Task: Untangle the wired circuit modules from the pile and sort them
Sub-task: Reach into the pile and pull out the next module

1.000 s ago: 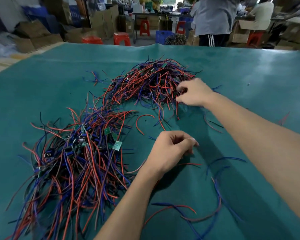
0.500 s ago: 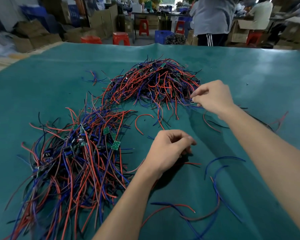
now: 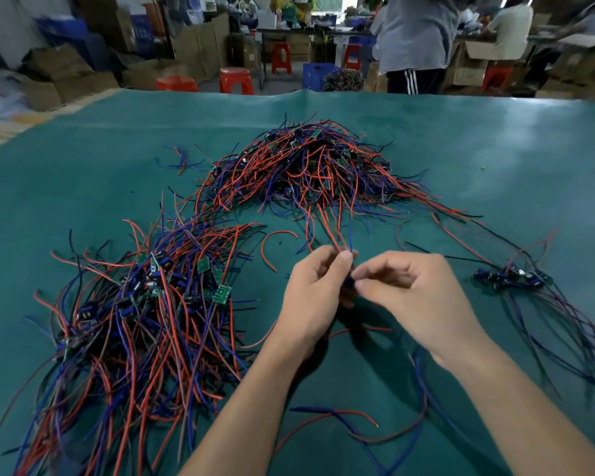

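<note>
Both hands are meeting over the middle of the green bench point(image 3: 495, 139), working one module free of its neighbours. The left hand point(image 3: 311, 297) is curling round a small bundle: its thumb and fingers are pinching red and blue leads that are poking up just above the knuckles, and a dark blue module point(image 3: 348, 282) is sitting between the two hands. The right hand point(image 3: 416, 297) is pinching at that same module with thumb and forefinger, so both grips are closed on the one held piece; how many leads are in the bundle cannot be told.

Step in hand, by my reading: separating a single wired module before it is laid down in a sorted group.

The unsorted pile point(image 3: 310, 173) is lying at the far centre of the bench, with leads trailing toward the hands. A large, roughly combed group point(image 3: 145, 304) is spreading at the left, its small green boards showing. A smaller cluster of modules point(image 3: 510, 278) is lying at the right, well apart from the hands, its leads running toward the near edge. A few loose wires point(image 3: 334, 415) are lying near the forearms.

Next move is probably calling for drawing the leads straight, checking that none is looped into the strands reaching back to the pile, then setting the piece with one of the sorted groups. Which group cannot be judged from here.
</note>
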`<state>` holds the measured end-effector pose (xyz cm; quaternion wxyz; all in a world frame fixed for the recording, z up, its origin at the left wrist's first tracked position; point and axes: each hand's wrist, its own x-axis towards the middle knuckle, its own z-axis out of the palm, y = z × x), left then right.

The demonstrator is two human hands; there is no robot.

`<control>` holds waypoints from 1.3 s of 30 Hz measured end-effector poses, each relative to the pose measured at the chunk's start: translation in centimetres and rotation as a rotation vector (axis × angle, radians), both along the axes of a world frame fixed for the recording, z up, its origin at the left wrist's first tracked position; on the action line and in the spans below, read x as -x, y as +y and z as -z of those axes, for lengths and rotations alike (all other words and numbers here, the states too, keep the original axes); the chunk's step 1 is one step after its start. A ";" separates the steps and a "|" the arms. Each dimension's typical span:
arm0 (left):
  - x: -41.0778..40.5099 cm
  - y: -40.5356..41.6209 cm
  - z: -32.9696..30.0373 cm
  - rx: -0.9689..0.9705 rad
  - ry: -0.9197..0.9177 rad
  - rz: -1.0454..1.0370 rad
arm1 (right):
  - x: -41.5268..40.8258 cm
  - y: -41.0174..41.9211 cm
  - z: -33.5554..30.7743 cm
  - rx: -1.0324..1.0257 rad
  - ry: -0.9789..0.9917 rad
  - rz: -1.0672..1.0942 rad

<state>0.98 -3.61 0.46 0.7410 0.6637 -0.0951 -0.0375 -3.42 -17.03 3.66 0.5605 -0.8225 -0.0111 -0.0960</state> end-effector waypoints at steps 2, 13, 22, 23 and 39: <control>0.0 0.1 -0.1 -0.008 -0.014 0.007 | 0.1 0.1 0.5 -0.023 0.016 0.032; 0.3 0.2 -0.1 0.000 -0.067 0.017 | -0.8 -0.5 1.4 -0.240 0.057 0.087; 0.2 0.1 0.1 -0.017 -0.088 -0.077 | -1.3 -0.9 1.6 -0.383 0.145 0.004; 0.2 0.1 0.0 -0.008 -0.087 -0.079 | -1.3 -1.0 1.6 -0.397 0.143 0.003; 0.8 -0.1 -0.7 0.038 0.021 0.135 | -1.4 -2.0 1.1 -0.681 0.130 0.047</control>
